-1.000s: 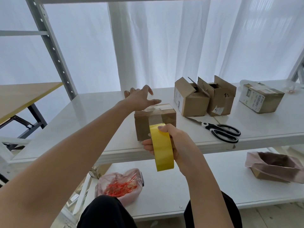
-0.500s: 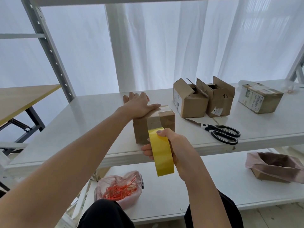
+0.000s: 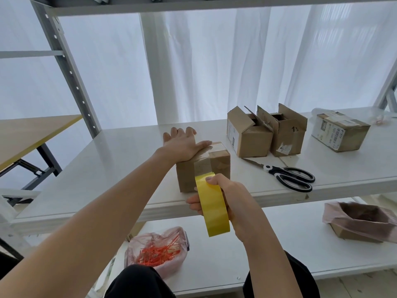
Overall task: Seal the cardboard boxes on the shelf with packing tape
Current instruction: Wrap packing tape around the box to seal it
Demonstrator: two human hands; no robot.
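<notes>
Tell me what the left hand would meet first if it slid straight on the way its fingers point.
Likely nothing on the shelf: the left hand lies flat on the taped box, fingers aimed at the back. Past them only bare shelf shows, then the white curtain, though depth is unclear.

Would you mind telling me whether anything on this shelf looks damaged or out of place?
The left open box and the open box marked 13, behind the scissors, have flaps sticking up, one ragged-edged. The scissors' handles lie near the front edge of the shelf.
</notes>
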